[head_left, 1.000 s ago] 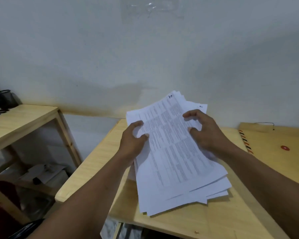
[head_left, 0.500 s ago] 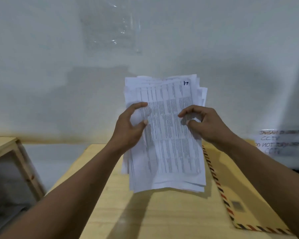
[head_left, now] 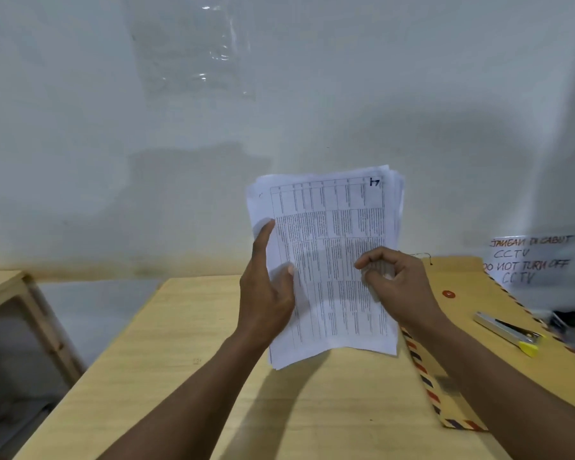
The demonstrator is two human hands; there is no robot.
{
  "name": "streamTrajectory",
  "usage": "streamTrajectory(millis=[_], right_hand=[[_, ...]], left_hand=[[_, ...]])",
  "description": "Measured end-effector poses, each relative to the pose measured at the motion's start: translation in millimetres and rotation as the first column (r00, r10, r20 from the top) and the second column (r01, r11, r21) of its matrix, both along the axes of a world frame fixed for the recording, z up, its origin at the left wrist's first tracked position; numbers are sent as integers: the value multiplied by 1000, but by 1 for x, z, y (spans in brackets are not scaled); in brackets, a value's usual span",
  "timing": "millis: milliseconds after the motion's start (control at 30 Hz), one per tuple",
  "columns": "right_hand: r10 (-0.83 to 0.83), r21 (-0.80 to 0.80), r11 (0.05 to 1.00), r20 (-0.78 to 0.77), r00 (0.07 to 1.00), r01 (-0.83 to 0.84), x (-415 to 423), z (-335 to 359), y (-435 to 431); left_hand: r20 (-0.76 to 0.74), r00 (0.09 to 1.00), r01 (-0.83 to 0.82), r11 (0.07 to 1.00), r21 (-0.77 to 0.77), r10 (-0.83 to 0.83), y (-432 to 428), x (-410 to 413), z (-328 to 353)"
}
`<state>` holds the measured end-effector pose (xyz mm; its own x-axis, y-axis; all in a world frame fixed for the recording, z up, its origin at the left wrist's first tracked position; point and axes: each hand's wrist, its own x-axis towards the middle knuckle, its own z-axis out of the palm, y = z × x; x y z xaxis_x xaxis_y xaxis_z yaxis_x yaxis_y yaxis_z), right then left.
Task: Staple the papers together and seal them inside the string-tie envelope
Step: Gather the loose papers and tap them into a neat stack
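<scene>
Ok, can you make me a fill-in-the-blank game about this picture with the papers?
1. Both hands hold up a stack of ____.
2. The stapler lies on top of the brown ____.
3. The stapler's near tip is coloured ____.
4. The left hand and right hand grip the stack's ____ edges.

Missing words: papers; envelope; yellow; side

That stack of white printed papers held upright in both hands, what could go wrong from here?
The stack of white printed papers has uneven edges at top and bottom, so stapling now might miss some sheets. The left hand and right hand grip only the sides, so sheets might slip. The silver stapler with a yellow tip lies apart on the brown string-tie envelope, so reaching it would free one hand.
</scene>
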<state>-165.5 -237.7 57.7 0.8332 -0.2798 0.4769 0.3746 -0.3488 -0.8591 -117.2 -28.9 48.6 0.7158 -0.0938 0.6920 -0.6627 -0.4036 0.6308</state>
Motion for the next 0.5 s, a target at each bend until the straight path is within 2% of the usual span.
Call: streamTrajectory(millis=[167, 300, 500], right_hand=[[-99, 55, 994, 62, 993, 95, -2, -4, 9], [-119, 52, 992, 19, 993, 118, 1, -19, 9], [-170, 59, 984, 42, 985, 167, 3, -16, 11]], left_hand=[[100, 994, -40, 998, -47, 45, -12, -4, -4], [43, 998, -35, 999, -18, 36, -13, 0, -10], [72, 996, -41, 997, -59, 45, -18, 0, -8]])
